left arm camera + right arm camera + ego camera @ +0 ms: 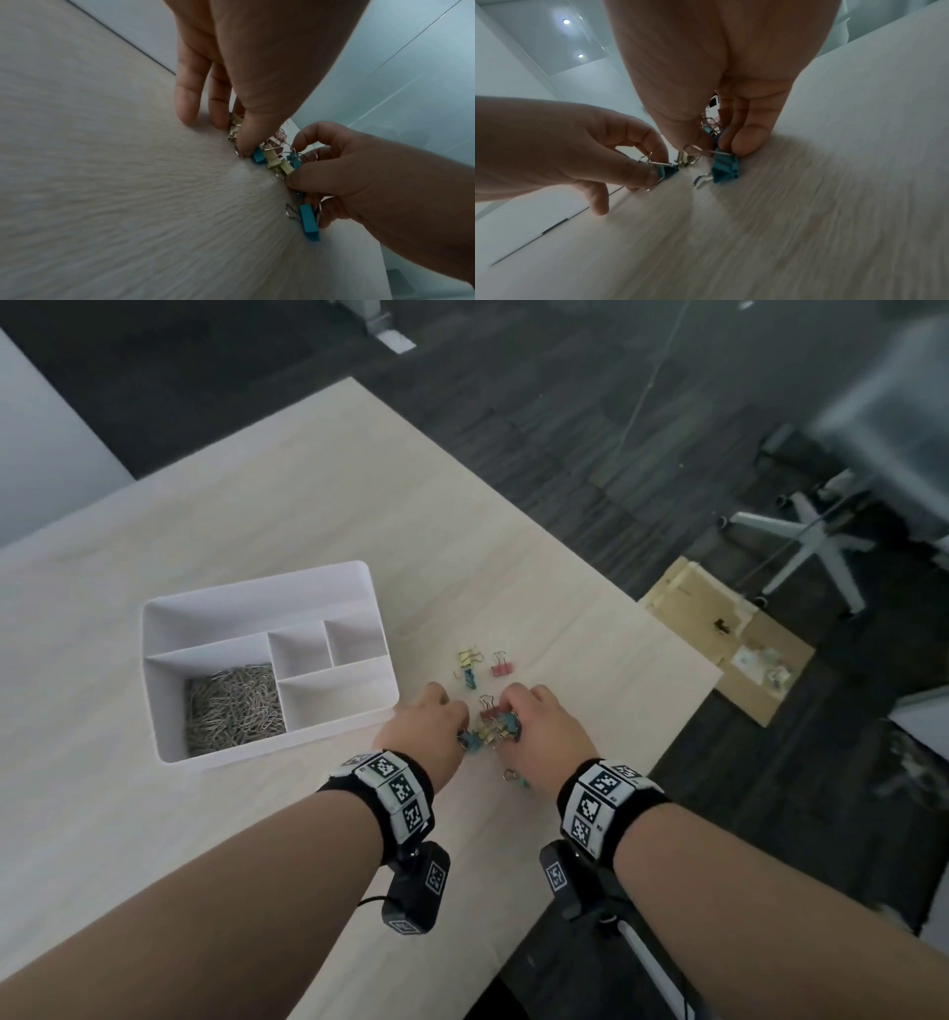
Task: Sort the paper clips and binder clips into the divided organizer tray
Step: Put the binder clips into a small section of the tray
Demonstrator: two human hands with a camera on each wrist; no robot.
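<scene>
Toward the right edge of the pale wooden table (267,516), the white organizer tray (154,670) sits with paper clips (233,706) heaped in its near-left compartment, its other compartments apparently bare. Just right of it, the left hand (423,729) and right hand (544,729) curl round a heap of binder clips (490,729), each pinching some, while strays (480,662) lie farther out. Light, stiff and springy, their wire loops likely snag; lifting by the coloured bodies looks surest.

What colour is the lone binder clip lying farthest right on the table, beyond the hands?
Pink, with silver wire handles: the lone binder clip shows best in the head view.
</scene>
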